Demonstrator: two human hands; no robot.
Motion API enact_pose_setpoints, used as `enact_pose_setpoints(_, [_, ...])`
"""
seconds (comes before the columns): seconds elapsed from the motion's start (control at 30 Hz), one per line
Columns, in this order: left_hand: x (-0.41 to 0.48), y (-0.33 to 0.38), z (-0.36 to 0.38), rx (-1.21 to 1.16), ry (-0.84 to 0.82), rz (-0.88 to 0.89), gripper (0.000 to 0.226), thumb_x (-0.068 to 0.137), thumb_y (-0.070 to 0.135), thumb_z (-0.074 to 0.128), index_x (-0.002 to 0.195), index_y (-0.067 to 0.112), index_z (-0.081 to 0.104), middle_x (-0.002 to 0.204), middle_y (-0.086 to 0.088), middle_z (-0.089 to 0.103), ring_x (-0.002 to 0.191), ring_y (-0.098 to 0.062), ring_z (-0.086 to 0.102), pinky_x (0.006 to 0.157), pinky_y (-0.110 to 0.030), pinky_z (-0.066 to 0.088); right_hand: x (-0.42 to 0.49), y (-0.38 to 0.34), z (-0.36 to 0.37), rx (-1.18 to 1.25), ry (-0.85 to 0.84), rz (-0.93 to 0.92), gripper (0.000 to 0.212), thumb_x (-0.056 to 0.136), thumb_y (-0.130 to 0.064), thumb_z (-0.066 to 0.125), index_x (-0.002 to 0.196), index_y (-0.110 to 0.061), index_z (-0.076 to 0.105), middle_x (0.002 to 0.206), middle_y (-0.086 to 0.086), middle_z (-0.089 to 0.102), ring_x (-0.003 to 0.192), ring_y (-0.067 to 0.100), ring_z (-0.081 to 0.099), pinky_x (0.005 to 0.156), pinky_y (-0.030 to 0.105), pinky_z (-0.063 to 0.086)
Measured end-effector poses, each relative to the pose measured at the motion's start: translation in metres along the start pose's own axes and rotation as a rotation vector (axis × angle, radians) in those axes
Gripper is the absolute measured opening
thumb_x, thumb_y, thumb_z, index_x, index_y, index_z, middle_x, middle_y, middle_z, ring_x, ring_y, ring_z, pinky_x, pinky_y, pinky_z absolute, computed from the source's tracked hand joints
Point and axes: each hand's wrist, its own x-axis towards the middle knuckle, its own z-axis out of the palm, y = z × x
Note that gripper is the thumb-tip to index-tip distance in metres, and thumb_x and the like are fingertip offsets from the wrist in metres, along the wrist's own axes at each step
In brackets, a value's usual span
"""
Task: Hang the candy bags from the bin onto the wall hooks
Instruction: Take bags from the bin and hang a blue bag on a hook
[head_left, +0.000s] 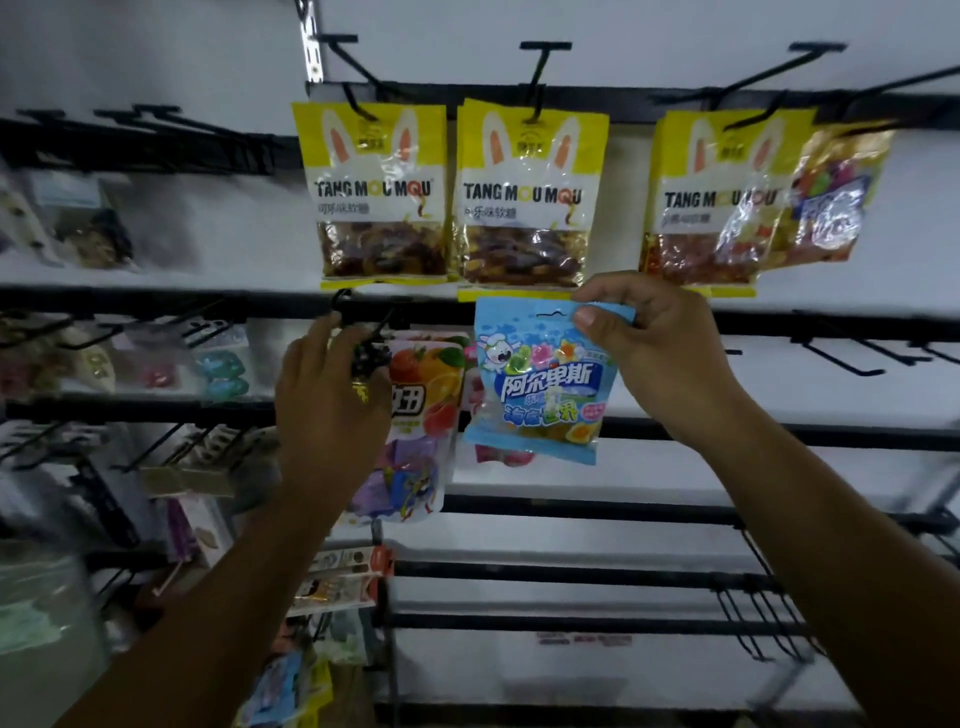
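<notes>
My right hand (649, 343) pinches the top right corner of a light blue candy bag (540, 384), holding it up in front of the second rail. My left hand (332, 405) reaches to a black wall hook (371, 348) on that rail; its fingers curl around the hook's front end. Behind the left hand hangs a fruit-print candy bag (421, 410). Three yellow rabbit-ear candy bags (379, 192) (527, 197) (711, 202) hang on hooks of the top rail. The bin is out of view.
A gold and blue bag (831, 197) hangs at the far right of the top rail. Bare black hooks (841, 358) stick out at the right of the second rail, more (758, 623) on the lower rails. Blurred goods (78, 223) fill the left panel.
</notes>
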Motion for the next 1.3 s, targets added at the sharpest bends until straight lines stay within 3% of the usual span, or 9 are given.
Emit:
enact_pose_setpoints(0.13, [0.009,0.041,-0.004,0.114,-0.127,0.026,0.044,0.086,0.031,0.053,0.127,0.017,0.058,0.130,-0.008,0.062,0.114,-0.037,0.057,0.095,-0.048,0.046,0.009,-0.009,-0.028,-0.016,0.039,-0.034,0.018,0.090,-0.016,0.069,0.081,-0.032,0.068,0.086,-0.014,0.069,0.077,0.001,0.068,0.058,0.021,0.055])
enact_pose_setpoints(0.27, [0.018,0.079,0.000,0.322,-0.174,0.029,0.048,0.093,0.044,0.046,0.134,0.020,0.054,0.153,-0.007,0.041,0.139,-0.049,0.030,0.111,-0.062,0.023,0.015,-0.013,-0.062,0.018,0.066,-0.037,0.020,0.090,-0.013,0.069,0.080,-0.031,0.068,0.089,-0.015,0.070,0.080,0.005,0.070,0.065,0.033,0.061])
enact_pose_setpoints(0.33, [0.021,0.101,0.003,0.324,-0.182,0.057,0.053,0.094,0.047,0.040,0.138,0.021,0.052,0.154,-0.008,0.041,0.140,-0.048,0.030,0.112,-0.061,0.024,0.016,-0.012,-0.081,0.022,0.076,-0.036,0.019,0.090,-0.013,0.069,0.080,-0.030,0.069,0.096,-0.010,0.070,0.083,0.008,0.070,0.069,0.040,0.061])
enact_pose_setpoints(0.53, [0.023,0.179,0.022,0.281,-0.217,0.167,0.049,0.092,0.042,0.042,0.132,0.018,0.057,0.143,-0.008,0.054,0.134,-0.046,0.041,0.105,-0.058,0.036,0.021,-0.006,-0.145,0.060,0.117,-0.056,0.019,0.090,-0.012,0.069,0.082,-0.029,0.069,0.099,-0.007,0.069,0.080,0.002,0.068,0.067,0.028,0.059])
enact_pose_setpoints(0.67, [0.023,0.229,0.042,0.282,-0.178,0.252,0.041,0.091,0.038,0.047,0.121,0.015,0.064,0.127,-0.009,0.064,0.121,-0.040,0.054,0.098,-0.053,0.044,0.024,0.000,-0.196,0.017,0.130,-0.085,0.018,0.091,-0.012,0.068,0.083,-0.029,0.068,0.096,-0.012,0.069,0.080,0.001,0.068,0.072,0.033,0.061])
enact_pose_setpoints(0.8, [0.021,0.281,0.064,0.278,-0.167,0.290,0.040,0.088,0.034,0.051,0.117,0.012,0.067,0.117,-0.011,0.070,0.108,-0.042,0.062,0.092,-0.054,0.050,0.025,0.005,-0.252,-0.009,0.145,-0.087,0.016,0.090,-0.015,0.070,0.086,-0.030,0.067,0.089,-0.009,0.069,0.077,0.004,0.069,0.065,0.028,0.058])
enact_pose_setpoints(1.0, [0.022,0.346,0.100,0.303,-0.190,0.333,0.036,0.087,0.035,0.049,0.108,0.017,0.070,0.110,-0.006,0.073,0.100,-0.034,0.066,0.083,-0.046,0.054,0.026,0.015,-0.322,0.106,0.163,-0.017,0.016,0.086,-0.012,0.073,0.097,-0.021,0.065,0.073,-0.004,0.072,0.071,0.012,0.072,0.062,0.031,0.059])
enact_pose_setpoints(1.17, [0.020,0.390,0.123,0.328,-0.185,0.352,0.036,0.086,0.034,0.051,0.106,0.013,0.072,0.108,-0.009,0.073,0.097,-0.039,0.066,0.085,-0.052,0.053,0.031,0.030,-0.365,0.212,0.205,0.027,0.017,0.085,-0.011,0.074,0.097,-0.020,0.066,0.076,-0.001,0.073,0.072,0.013,0.072,0.064,0.030,0.059])
enact_pose_setpoints(1.3, [0.022,0.414,0.132,0.320,-0.175,0.362,0.035,0.086,0.033,0.050,0.107,0.013,0.071,0.107,-0.008,0.072,0.095,-0.038,0.065,0.081,-0.050,0.054,0.040,0.044,-0.388,0.163,0.298,0.030,0.015,0.089,-0.015,0.071,0.084,-0.028,0.066,0.088,-0.001,0.067,0.078,0.018,0.067,0.075,0.046,0.059])
